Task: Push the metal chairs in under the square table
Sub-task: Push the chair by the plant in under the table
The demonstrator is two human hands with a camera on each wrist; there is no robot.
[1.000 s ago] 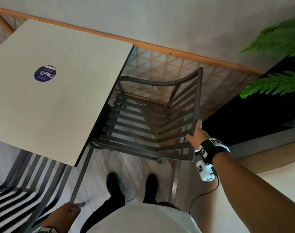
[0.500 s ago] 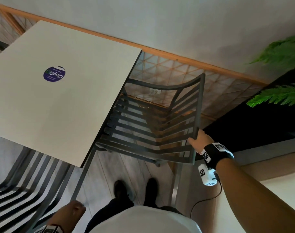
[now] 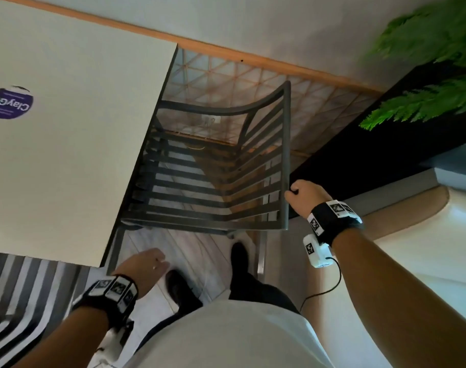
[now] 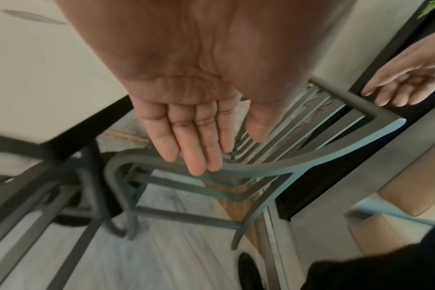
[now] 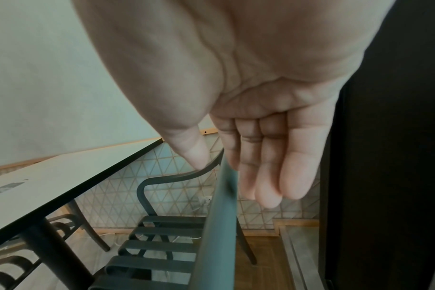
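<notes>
A dark grey slatted metal chair [image 3: 189, 197] stands at the right side of the white square table [image 3: 75, 155], its seat front tucked under the table edge. My right hand [image 3: 303, 193] is at the near end of the backrest's top rail [image 5: 221, 215]. The thumb lies on the seat side and the straight fingers [image 5: 268, 176] behind the rail, not curled round it. My left hand [image 3: 147, 264] hovers flat and empty, palm down, by the table's near corner, over the chair's near armrest [image 4: 261, 166].
A second slatted chair [image 3: 22, 296] stands at the lower left, partly under the table. A black planter [image 3: 385, 134] with green fronds [image 3: 425, 96] is close behind the backrest. A beige padded bench [image 3: 412, 203] is at the right. My feet [image 3: 184, 288] stand by the chair's near side.
The chair's seat has gone further under the table. My right hand slid down the top rail and loosened. My left hand rose from the lower left toward the near armrest.
</notes>
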